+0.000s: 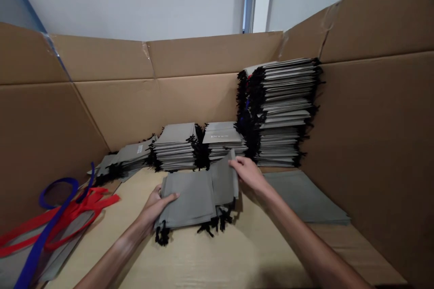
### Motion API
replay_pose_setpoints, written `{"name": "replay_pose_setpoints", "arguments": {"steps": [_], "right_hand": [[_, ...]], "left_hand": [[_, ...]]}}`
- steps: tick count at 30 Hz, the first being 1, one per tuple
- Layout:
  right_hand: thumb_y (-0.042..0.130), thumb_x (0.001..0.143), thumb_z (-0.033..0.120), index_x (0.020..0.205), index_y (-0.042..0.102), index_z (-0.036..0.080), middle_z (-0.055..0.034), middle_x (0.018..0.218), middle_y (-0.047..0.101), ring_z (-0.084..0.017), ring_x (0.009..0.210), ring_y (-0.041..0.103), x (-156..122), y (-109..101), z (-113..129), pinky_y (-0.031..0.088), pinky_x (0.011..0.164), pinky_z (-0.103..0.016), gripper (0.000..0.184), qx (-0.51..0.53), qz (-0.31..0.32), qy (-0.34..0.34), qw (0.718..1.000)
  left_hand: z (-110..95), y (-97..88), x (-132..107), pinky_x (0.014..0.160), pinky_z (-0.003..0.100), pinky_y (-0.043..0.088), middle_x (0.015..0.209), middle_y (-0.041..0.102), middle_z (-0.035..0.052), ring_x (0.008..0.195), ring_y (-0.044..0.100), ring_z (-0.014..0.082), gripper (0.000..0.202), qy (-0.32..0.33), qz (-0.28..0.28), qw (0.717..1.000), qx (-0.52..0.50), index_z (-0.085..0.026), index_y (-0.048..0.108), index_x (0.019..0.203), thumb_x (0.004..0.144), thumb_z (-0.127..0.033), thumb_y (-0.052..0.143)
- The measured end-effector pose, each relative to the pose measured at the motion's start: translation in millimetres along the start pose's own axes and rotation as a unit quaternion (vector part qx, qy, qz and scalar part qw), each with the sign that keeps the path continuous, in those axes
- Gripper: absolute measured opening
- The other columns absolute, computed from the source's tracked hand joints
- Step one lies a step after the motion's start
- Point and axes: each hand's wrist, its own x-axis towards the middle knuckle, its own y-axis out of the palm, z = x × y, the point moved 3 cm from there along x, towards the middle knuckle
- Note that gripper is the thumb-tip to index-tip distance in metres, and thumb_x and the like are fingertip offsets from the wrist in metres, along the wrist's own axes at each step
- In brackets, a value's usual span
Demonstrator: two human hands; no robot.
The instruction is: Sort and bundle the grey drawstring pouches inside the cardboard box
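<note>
Above the table, a small stack of grey drawstring pouches (190, 196) with black cords is held in front of me. My left hand (158, 203) grips the stack's left side, thumb lying on top and fingers beneath. With thumb and fingers pinched, my right hand (246, 171) holds the upper right edge of one grey pouch (222, 178), which is lifted and tilted at the right of the stack. Black cord ends hang from the stack's lower edge. Just behind it stand two piles of similar pouches, the right one topped by a pouch with white lettering (222, 133).
Cardboard walls (115, 104) enclose the table (203, 257) at the back and sides. A tall pouch pile (285, 113) stands back right, a flat grey sheet (305, 196) before it. At left lie red ribbon (81, 207), blue ribbon (50, 226) and a slumped pouch pile (132, 156).
</note>
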Motion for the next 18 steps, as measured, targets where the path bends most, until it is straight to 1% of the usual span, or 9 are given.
{"name": "replay_pose_setpoints", "arguments": {"steps": [2,4,6,8,9,11,13,15,18], "right_hand": [[0.057,0.087,0.043,0.062,0.047,0.024,0.0068,0.056,0.040,-0.012,0.053,0.036,4.0,-1.8,27.4,0.024,0.052,-0.027,0.033,-0.014,0.024,-0.031,0.999],[0.057,0.085,0.040,0.060,0.045,0.024,0.0068,0.056,0.038,-0.012,0.054,0.035,6.4,9.3,53.1,0.022,0.054,-0.028,0.032,-0.035,0.041,-0.056,0.997],[0.060,0.081,0.034,0.055,0.045,0.024,0.0057,0.054,0.041,-0.012,0.055,0.038,6.7,33.0,72.9,0.022,0.056,-0.028,0.032,-0.065,0.050,-0.073,0.994],[0.064,0.077,0.030,0.050,0.046,0.023,0.0043,0.050,0.042,-0.013,0.055,0.040,4.3,65.8,83.5,0.023,0.058,-0.030,0.033,-0.100,0.062,-0.078,0.990],[0.065,0.076,0.029,0.048,0.047,0.024,0.0035,0.049,0.043,-0.014,0.054,0.040,2.0,84.0,85.0,0.024,0.059,-0.031,0.034,-0.115,0.074,-0.079,0.987],[0.068,0.075,0.029,0.046,0.049,0.024,0.0018,0.048,0.044,-0.016,0.054,0.040,-3.7,119.3,80.5,0.026,0.060,-0.033,0.035,-0.141,0.106,-0.078,0.981],[0.069,0.073,0.027,0.044,0.049,0.024,0.0002,0.047,0.046,-0.016,0.054,0.042,-9.6,149.1,68.2,0.027,0.060,-0.033,0.035,-0.158,0.151,-0.066,0.974],[0.068,0.071,0.024,0.043,0.050,0.023,0.0002,0.045,0.048,-0.017,0.054,0.045,-14.1,169.8,53.3,0.029,0.058,-0.032,0.033,-0.163,0.196,-0.042,0.966],[0.062,0.075,0.024,0.045,0.057,0.023,0.0007,0.042,0.052,-0.017,0.051,0.051,-17.8,184.0,38.7,0.033,0.053,-0.028,0.030,-0.140,0.248,-0.004,0.959]], "left_hand": [[0.4,2.3,-0.6,0.080,0.036,0.067,0.110,0.086,0.0099,0.099,0.083,0.0326,0.059,-0.001,0.016,1.000,-0.002,-0.022,0.068,0.113,0.064,-0.041,0.095],[0.5,4.6,-1.3,0.080,0.037,0.067,0.110,0.086,0.0096,0.099,0.083,0.0329,0.059,-0.003,0.023,1.000,0.001,-0.022,0.069,0.113,0.064,-0.041,0.095],[1.2,6.4,-1.7,0.081,0.037,0.067,0.108,0.086,0.0085,0.098,0.083,0.0327,0.059,-0.004,0.024,1.000,0.003,-0.024,0.068,0.112,0.062,-0.040,0.096],[3.7,6.7,-1.2,0.079,0.038,0.067,0.103,0.086,0.0074,0.095,0.083,0.0330,0.059,-0.007,0.021,1.000,0.000,-0.024,0.068,0.110,0.061,-0.041,0.096],[5.8,6.2,-0.5,0.077,0.039,0.066,0.100,0.085,0.0069,0.093,0.083,0.0333,0.059,-0.007,0.017,1.000,-0.003,-0.025,0.067,0.109,0.060,-0.042,0.096],[10.6,3.6,2.0,0.077,0.040,0.065,0.095,0.084,0.0060,0.091,0.082,0.0341,0.062,-0.001,0.003,1.000,-0.012,-0.025,0.067,0.106,0.056,-0.044,0.096],[15.0,0.5,5.4,0.082,0.040,0.064,0.096,0.083,0.0067,0.097,0.081,0.0350,0.065,0.017,-0.017,0.999,-0.022,-0.023,0.067,0.105,0.051,-0.044,0.097],[18.1,-1.6,8.6,0.089,0.039,0.061,0.103,0.083,0.0089,0.106,0.078,0.0359,0.069,0.041,-0.032,0.998,-0.033,-0.021,0.067,0.105,0.047,-0.044,0.098],[20.4,-1.7,10.0,0.095,0.040,0.058,0.107,0.083,0.0094,0.110,0.076,0.0358,0.069,0.070,-0.042,0.996,-0.045,-0.019,0.067,0.107,0.049,-0.041,0.097]]}}
